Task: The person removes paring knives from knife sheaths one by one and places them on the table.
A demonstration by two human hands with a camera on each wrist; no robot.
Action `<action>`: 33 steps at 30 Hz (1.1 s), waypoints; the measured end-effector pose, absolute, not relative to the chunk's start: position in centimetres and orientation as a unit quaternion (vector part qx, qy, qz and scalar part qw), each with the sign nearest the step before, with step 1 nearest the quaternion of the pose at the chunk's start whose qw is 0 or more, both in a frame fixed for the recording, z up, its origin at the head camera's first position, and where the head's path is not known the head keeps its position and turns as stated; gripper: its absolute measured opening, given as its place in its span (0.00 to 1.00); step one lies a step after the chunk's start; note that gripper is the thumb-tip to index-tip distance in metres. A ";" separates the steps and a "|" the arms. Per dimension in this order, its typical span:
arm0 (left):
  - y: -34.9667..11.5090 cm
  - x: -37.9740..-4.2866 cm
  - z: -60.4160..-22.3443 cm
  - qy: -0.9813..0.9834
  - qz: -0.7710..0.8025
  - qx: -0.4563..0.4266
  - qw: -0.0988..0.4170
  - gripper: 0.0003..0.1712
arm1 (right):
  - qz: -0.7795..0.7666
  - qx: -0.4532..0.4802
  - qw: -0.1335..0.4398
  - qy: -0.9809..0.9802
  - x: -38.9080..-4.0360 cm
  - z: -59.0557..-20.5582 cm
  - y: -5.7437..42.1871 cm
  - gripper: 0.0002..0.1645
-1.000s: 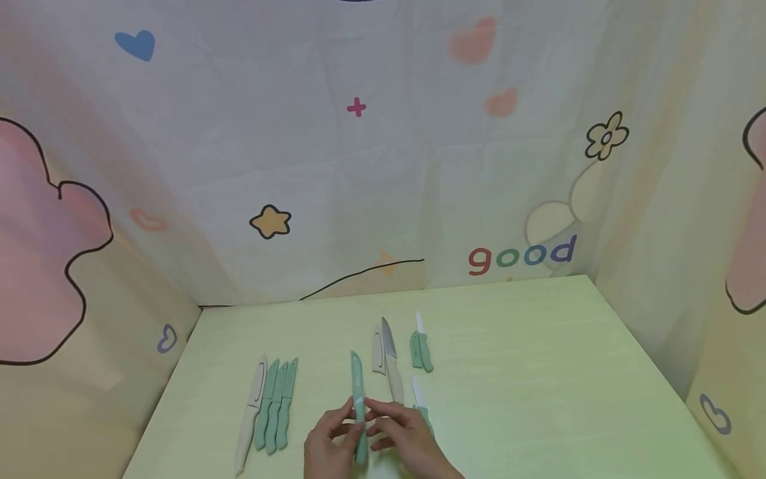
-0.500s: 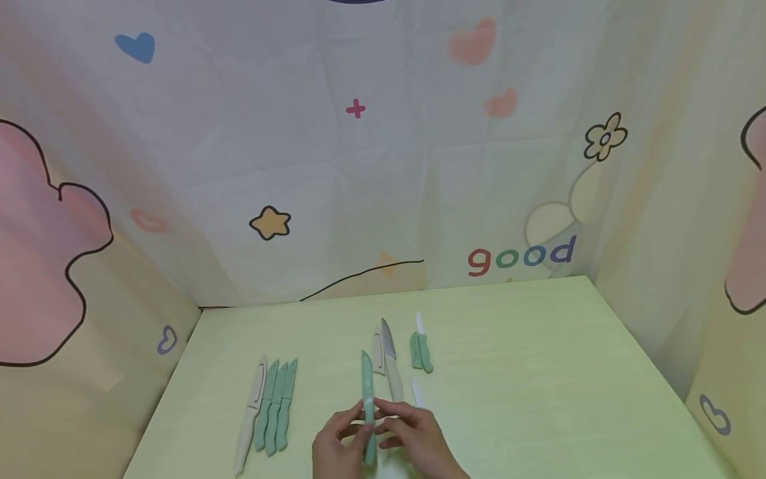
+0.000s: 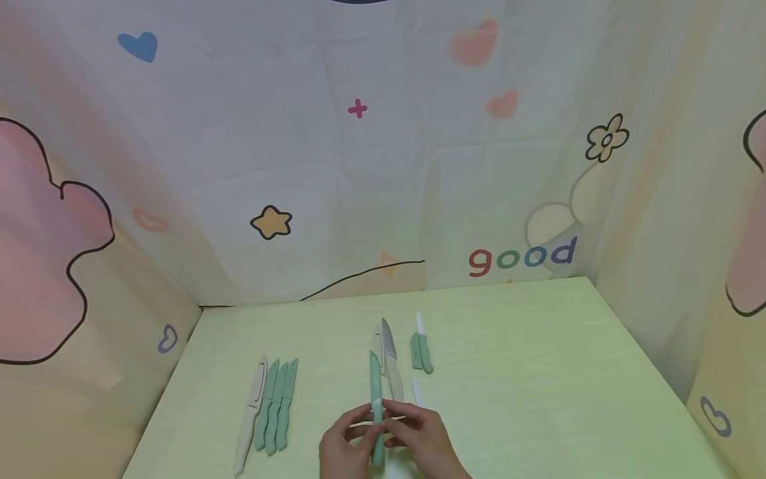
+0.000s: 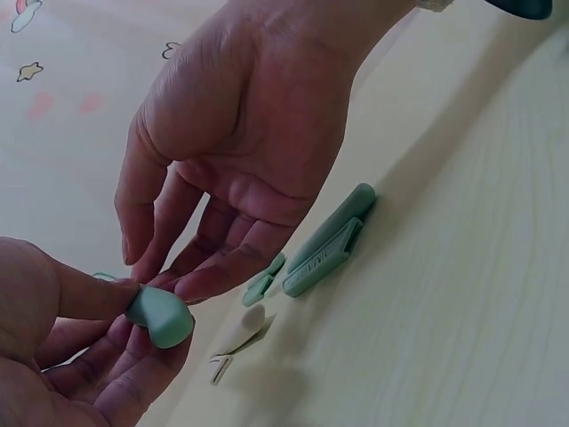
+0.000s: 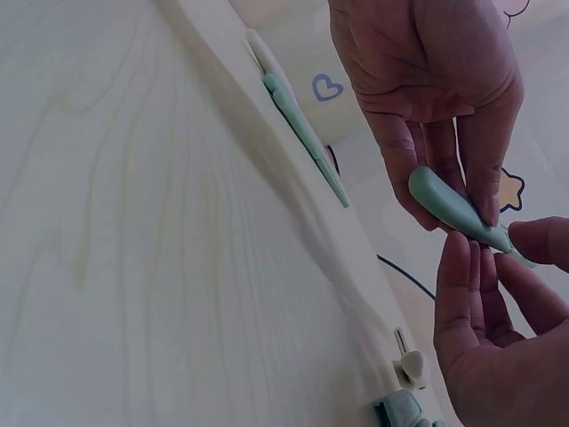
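Note:
A green knife in a green sheath [image 3: 375,376] stands between both hands, tip away from me, with a pale band where sheath and handle meet. My left hand [image 3: 347,444] grips its handle [image 4: 162,318] between thumb and fingers. The thumb and forefinger of my right hand [image 3: 423,436] pinch it near the band, as the right wrist view also shows. The sheathed knife overlaps a cream sheath [image 3: 379,342] beside an unsheathed cream-handled knife [image 3: 392,366]. A white blade [image 3: 417,394] shows past my right hand; its green handle [image 4: 331,222] and sheath are hidden in the head view.
At the left lie a sheathed cream knife [image 3: 251,412] and several sheathed green knives [image 3: 276,406] side by side. Further back rests a small green paring knife [image 3: 424,346] with its sheath [image 3: 415,350] alongside. A printed curtain [image 3: 383,166] encloses the pale green table [image 3: 538,372].
Both hands have shifted right together with the green knife, which now overlaps the cream sheath. More of the near white-bladed knife is covered by my right hand. The lying knives have stayed put.

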State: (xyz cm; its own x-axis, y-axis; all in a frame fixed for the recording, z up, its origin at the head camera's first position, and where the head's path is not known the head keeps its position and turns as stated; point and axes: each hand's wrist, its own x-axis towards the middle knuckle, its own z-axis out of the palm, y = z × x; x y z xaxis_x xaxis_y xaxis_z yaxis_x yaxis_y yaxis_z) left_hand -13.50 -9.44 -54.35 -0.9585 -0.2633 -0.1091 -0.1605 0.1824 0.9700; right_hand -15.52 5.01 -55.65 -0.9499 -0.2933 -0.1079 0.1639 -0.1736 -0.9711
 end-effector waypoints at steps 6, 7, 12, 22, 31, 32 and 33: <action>-9.3 -13.5 -54.5 -0.748 -0.652 0.121 0.016 0.20 | -0.761 -0.051 0.142 0.631 -15.6 -56.2 5.4 0.20; -9.3 -13.5 -54.5 -0.744 -0.658 0.118 0.010 0.20 | -0.759 -0.048 0.142 0.633 -15.6 -56.2 5.4 0.20; -9.3 -13.5 -54.8 -0.721 -0.685 0.101 -0.016 0.21 | -0.757 -0.032 0.148 0.636 -15.7 -56.3 5.8 0.20; -9.1 -13.7 -55.1 -0.701 -0.706 0.091 -0.047 0.24 | -0.754 -0.023 0.155 0.638 -15.7 -56.1 6.3 0.21; -9.6 -14.2 -55.0 -0.705 -0.703 0.064 -0.074 0.28 | -0.754 -0.020 0.157 0.637 -15.6 -56.2 6.8 0.22; -9.7 -14.3 -55.0 -0.707 -0.701 0.059 -0.073 0.29 | -0.754 -0.019 0.158 0.637 -15.6 -56.2 6.9 0.21; -9.8 -14.4 -55.0 -0.708 -0.700 0.056 -0.070 0.29 | -0.753 -0.018 0.159 0.639 -15.6 -56.2 7.0 0.21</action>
